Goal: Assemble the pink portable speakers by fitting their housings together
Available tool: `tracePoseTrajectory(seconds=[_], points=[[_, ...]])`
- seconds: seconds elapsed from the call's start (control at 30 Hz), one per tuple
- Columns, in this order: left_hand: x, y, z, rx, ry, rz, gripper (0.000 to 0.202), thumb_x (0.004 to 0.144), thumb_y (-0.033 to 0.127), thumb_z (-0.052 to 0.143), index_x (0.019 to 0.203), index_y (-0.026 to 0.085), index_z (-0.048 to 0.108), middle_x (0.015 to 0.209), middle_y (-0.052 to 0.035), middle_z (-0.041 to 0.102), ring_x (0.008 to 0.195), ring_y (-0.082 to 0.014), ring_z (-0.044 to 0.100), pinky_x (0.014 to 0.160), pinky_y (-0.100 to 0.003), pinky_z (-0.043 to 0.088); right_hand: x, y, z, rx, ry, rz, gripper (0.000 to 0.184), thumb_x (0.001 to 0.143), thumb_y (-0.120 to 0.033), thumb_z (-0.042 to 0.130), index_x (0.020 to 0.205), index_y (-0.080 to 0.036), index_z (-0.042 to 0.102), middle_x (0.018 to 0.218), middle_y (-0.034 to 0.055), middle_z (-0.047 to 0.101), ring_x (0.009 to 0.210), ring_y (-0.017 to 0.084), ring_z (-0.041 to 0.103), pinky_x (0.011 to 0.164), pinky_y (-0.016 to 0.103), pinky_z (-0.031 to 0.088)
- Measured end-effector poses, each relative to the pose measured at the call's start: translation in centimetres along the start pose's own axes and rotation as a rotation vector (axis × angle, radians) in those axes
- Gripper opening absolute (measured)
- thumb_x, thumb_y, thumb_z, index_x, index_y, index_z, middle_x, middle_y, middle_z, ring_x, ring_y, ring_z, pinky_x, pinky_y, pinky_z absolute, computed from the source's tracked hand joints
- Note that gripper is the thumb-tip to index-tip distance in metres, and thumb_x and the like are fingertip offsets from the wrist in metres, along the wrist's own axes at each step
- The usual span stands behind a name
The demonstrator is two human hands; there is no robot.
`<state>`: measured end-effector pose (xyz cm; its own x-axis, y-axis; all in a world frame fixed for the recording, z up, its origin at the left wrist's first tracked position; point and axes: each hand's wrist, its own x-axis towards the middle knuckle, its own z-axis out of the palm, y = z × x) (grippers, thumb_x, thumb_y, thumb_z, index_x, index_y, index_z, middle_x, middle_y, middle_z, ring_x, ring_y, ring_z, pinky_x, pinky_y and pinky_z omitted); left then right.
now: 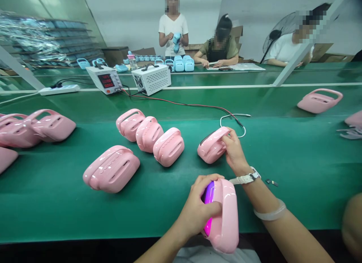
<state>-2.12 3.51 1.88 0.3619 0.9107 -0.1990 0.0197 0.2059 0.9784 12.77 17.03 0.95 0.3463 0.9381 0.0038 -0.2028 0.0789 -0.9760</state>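
Note:
My left hand [199, 206] is wrapped round a pink portable speaker [228, 217] with a carry handle, at the front edge of the table. A purple-magenta light glows on the side of this speaker, under my thumb. Further forward, my right hand [234, 148] grips another pink speaker [210, 149] by the right end of its handle; its fingertips are partly hidden. That speaker rests on the green table [169, 214]. A white cable [240, 115] curls just behind my right hand, beside the end of a red and black wire [195, 104].
Several pink speakers [113, 168] stand on the left, others at far right [319, 101]. Two small dark pieces [271, 182] lie right of my wrist. Behind are a power supply with red digits [104, 80], a white vented box [152, 79], and people at a bench with blue speakers [183, 63].

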Motion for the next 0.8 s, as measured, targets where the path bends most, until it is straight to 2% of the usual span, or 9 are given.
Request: tracePoseTrajectory(seconds=[0.63, 0.73, 0.8], points=[[-0.28, 0.11, 0.15, 0.004, 0.005, 0.010, 0.057, 0.061, 0.019, 0.059, 0.118, 0.024, 0.064, 0.126, -0.0071, 0.056, 0.125, -0.0301, 0.047, 0.114, -0.046, 0.028, -0.07, -0.02, 0.03, -0.008, -0.001, 0.002, 0.042, 0.055, -0.036, 0.068, 0.094, -0.024, 0.054, 0.072, -0.0071, 0.054, 0.066, 0.013, 0.048, 0.065, 0.027, 0.038], [-0.36, -0.07, -0.14, 0.026, -0.035, -0.008, 0.059, 0.065, 0.020, 0.060, 0.123, 0.027, 0.061, 0.130, -0.0061, 0.054, 0.126, -0.0303, 0.046, 0.115, -0.047, 0.027, -0.06, -0.01, -0.02, -0.011, -0.009, 0.005, 0.043, 0.055, -0.036, 0.068, 0.094, -0.024, 0.054, 0.071, -0.0075, 0.053, 0.065, 0.013, 0.049, 0.064, 0.027, 0.038], [0.00, 0.12, -0.74, 0.021, -0.053, -0.017, 0.057, 0.071, 0.026, 0.062, 0.127, 0.026, 0.058, 0.127, -0.0072, 0.055, 0.123, -0.0304, 0.048, 0.113, -0.048, 0.030, -0.04, -0.02, -0.01, -0.010, -0.012, 0.005, 0.043, 0.055, -0.036, 0.067, 0.094, -0.024, 0.054, 0.071, -0.0071, 0.053, 0.065, 0.014, 0.050, 0.064, 0.027, 0.038]])
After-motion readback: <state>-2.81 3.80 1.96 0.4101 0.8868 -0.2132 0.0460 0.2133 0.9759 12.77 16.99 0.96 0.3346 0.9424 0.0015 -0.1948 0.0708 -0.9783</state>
